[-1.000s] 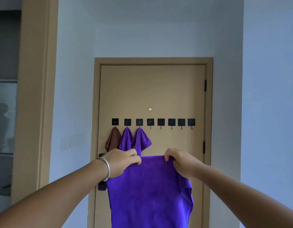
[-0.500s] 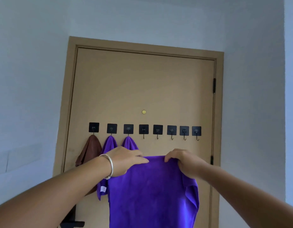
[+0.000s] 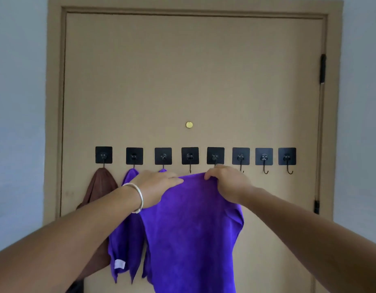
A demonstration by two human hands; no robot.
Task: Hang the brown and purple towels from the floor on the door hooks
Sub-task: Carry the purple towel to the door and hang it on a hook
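Now closer to the door (image 3: 140,81), both hands have lifted the purple towel (image 3: 191,225) just under hook 4 (image 3: 190,158); left hand (image 3: 155,188) and right hand (image 3: 227,182) pinch its top edge, ready for hooking.

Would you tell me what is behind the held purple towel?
Behind the held towel the door shows around it; a hung purple towel peeks out left. Its third hook's tip is covered.

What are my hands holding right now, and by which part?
Both hands hold a purple towel by its top edge: the left hand near the left end, the right hand near the right.
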